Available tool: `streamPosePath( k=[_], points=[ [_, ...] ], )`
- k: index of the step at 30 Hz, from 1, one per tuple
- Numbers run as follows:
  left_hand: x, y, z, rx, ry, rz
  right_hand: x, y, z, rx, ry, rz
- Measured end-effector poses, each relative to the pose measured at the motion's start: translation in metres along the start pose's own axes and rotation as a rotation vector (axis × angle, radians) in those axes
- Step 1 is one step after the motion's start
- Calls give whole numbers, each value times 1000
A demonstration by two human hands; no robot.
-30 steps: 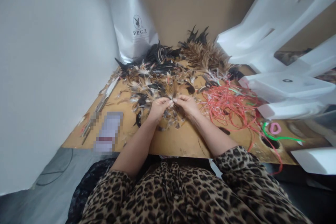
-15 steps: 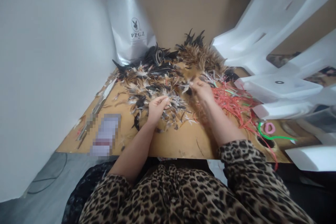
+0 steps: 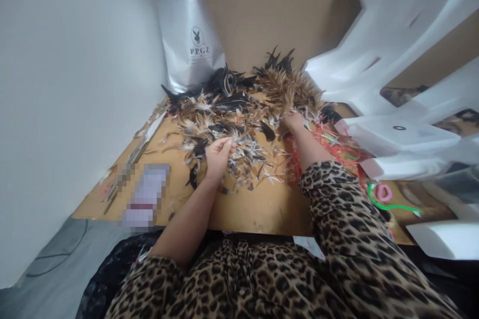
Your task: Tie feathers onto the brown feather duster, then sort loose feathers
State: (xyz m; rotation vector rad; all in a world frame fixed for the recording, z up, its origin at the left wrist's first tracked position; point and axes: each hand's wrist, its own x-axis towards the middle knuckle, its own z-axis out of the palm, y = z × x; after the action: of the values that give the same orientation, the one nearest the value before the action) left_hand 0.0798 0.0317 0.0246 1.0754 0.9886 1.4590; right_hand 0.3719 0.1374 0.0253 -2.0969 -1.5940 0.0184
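Thumb and fingertips of my left hand are pinched together over the loose pile of black, brown and white feathers. Whatever lies in that pinch is too small to make out. My right hand is stretched farther forward, at the near edge of the row of brown feathers. Its fingers point down and away from me, mostly hidden behind the hand. Red plastic strips lie under and beside the right wrist. A single dark feather rests between the two hands.
A silver bag stands at the back left, with black feathers before it. Thin sticks and a pixelated flat object lie left. White moulded plastic pieces, a pink ring and a green strip are right.
My right hand has moved forward from above the feather pile to the brown feathers, with the forearm following. My left hand keeps its pinch and has shifted slightly left.
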Motion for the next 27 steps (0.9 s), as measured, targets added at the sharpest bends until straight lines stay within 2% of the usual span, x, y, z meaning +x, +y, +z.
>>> streamPosePath(
  k=[6, 8, 10, 12, 14, 16, 18, 23, 27],
  points=[
    [13, 7, -11, -122, 186, 18, -7, -13, 1, -85, -69, 256],
    [16, 7, -14, -162, 202, 4, -14, -24, -7, -68, -2, 214],
    [17, 6, -15, -190, 203, -11, -26, -39, -16, -9, 108, 95],
    [17, 5, -15, -206, 200, -20, -42, -57, -23, 112, 147, -44],
    [17, 3, -14, -207, 194, -28, -59, -75, -24, 299, 47, -131],
    [16, 2, -14, -199, 187, -40, -76, -92, -20, 473, -141, -156],
    [15, 2, -13, -187, 173, -56, -88, -105, -10, 520, -235, -148],
    [14, 1, -13, -169, 119, -65, -91, -129, 11, 330, -280, -99],
    [14, -1, -13, -145, 91, -59, -83, -148, 15, 141, -345, -79]
  ],
)
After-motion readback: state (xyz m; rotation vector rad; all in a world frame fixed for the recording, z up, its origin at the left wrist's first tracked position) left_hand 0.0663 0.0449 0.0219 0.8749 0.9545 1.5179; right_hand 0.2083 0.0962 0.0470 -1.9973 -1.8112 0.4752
